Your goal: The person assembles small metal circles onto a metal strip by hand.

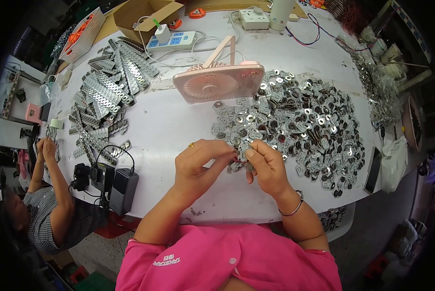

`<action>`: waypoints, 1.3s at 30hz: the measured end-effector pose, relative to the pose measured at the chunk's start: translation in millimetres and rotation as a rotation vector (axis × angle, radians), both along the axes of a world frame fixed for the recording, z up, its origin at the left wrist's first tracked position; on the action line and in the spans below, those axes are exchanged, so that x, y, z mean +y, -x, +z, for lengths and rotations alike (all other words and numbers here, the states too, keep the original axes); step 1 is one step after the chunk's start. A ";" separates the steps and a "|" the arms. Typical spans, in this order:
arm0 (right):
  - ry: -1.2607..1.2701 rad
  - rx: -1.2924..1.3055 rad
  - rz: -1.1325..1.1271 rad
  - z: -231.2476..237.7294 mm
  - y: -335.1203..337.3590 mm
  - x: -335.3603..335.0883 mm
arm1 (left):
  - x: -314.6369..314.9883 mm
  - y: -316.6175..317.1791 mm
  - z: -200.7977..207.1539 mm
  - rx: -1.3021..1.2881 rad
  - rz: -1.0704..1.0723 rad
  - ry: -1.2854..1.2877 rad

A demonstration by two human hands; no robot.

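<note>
Both my hands meet over the table at the near left edge of a wide pile of small silvery metal parts with dark round discs (pixel 319 131). My right hand (pixel 270 167) pinches one small metal part (pixel 247 149) between thumb and fingers. My left hand (pixel 200 162) has its thumb and fingertips pressed together just left of that part, with a small reddish bit by the tips. What the left fingertips grip is too small to make out. Beyond my hands stands a pink desk fan (pixel 212 85) with a raised handle.
Stacked metal strips (pixel 106 92) lie at the left. A dark power bank (pixel 124 191) with cables stands near the front edge. Behind are a power strip (pixel 174 41), a cardboard box (pixel 142 19) and a white basket (pixel 84 36). A co-worker (pixel 57 208) works at the far left.
</note>
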State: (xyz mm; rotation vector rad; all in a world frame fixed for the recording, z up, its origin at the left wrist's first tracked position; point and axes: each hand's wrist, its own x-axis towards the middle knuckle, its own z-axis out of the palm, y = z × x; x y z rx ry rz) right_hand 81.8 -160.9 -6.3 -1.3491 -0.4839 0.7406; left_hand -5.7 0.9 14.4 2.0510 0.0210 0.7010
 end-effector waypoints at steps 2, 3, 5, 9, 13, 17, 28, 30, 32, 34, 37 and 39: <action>-0.001 0.015 -0.009 1.5 0.7 1.2 | 0.0 -0.5 -0.7 0.001 0.005 -0.003; 0.004 0.033 -0.027 2.4 0.4 1.7 | 0.7 -1.4 -0.6 0.005 0.007 -0.026; 0.012 0.052 -0.047 2.3 0.5 2.0 | 1.0 -3.4 -1.0 0.011 0.007 -0.047; -0.015 0.116 -0.077 2.2 0.9 5.0 | -0.9 -5.9 -2.7 -0.002 0.007 -0.104; -0.053 0.213 -0.104 -3.8 -1.1 6.1 | -0.9 -7.1 -4.8 0.009 0.010 -0.090; -0.001 0.152 -0.129 0.2 -5.0 4.7 | -3.6 -5.3 -5.0 0.102 0.021 0.050; 0.025 0.203 -0.105 3.0 -16.3 -3.8 | 14.7 2.9 -6.7 0.363 -0.046 0.789; 0.134 0.086 -0.083 3.8 -18.9 -5.6 | 16.9 3.6 -7.2 0.354 -0.057 0.821; 0.241 -0.030 -0.058 5.4 -19.3 -4.8 | 19.7 4.9 -7.3 0.345 -0.066 0.853; 0.378 -0.503 -0.129 7.7 -19.8 -3.8 | 22.2 4.7 -5.1 0.461 -0.091 0.832; 0.228 -0.394 -0.042 0.3 -21.4 -6.9 | 21.9 2.7 -4.3 0.497 -0.107 0.847; 0.200 -0.355 0.018 0.7 -18.7 -7.7 | 22.9 3.0 -3.4 0.529 -0.132 0.837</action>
